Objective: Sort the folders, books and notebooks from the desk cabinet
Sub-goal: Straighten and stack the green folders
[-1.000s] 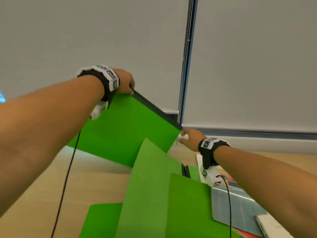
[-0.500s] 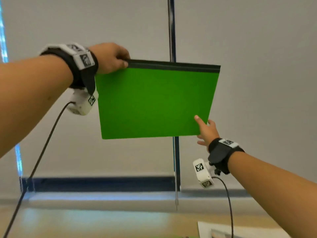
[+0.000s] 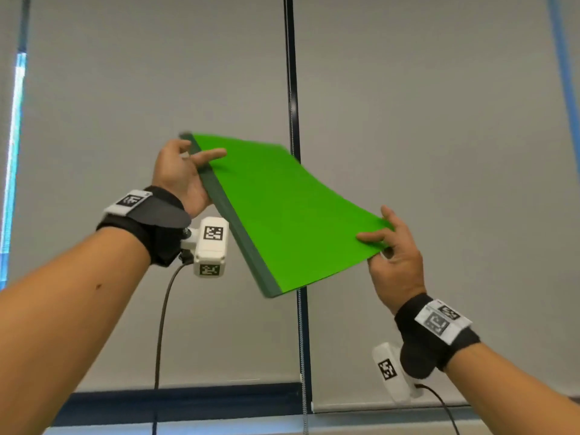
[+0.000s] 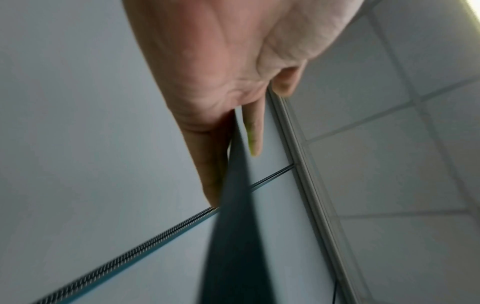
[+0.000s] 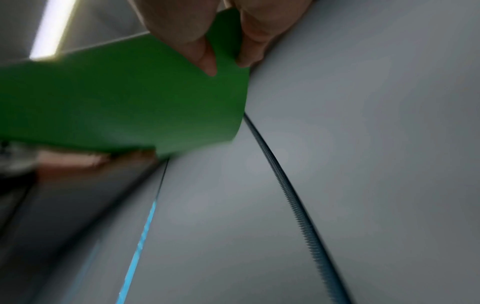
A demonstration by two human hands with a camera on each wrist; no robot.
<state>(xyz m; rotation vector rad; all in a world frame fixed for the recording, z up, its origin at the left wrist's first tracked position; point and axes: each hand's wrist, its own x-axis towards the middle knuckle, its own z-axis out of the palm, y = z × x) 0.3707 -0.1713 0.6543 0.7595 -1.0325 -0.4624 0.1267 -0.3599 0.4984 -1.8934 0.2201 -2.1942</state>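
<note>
The left hand (image 3: 180, 177) grasps the green folder (image 3: 282, 211) at its dark spine (image 3: 238, 233), near the spine's upper end. The thumb lies across the top of the green cover and the other fingers (image 4: 215, 164) run along the underside, so the spine sits wedged between them; the left wrist view shows that dark edge (image 4: 239, 226) passing between the fingers, blurred. The right hand (image 3: 397, 262) pinches the folder's opposite edge at the corner farthest from the spine, thumb on the upper face and fingers beneath; in the right wrist view two fingertips (image 5: 207, 61) press on the green sheet (image 5: 130, 102) beside its rounded corner.

The folder hangs in the air between the two hands, carried by nothing else, tilted so the spine side slopes down toward the person and the cover bows slightly in the middle. Each wrist wears a black strap with a white marker block, and a small white camera with a cable (image 3: 161, 324) hangs under it.

Behind the folder are grey roller blinds (image 3: 439, 152), with a dark vertical window frame (image 3: 290, 73) and a bead chain (image 3: 302, 340) between them. A dark blue sill band (image 3: 188, 400) runs along the bottom.
</note>
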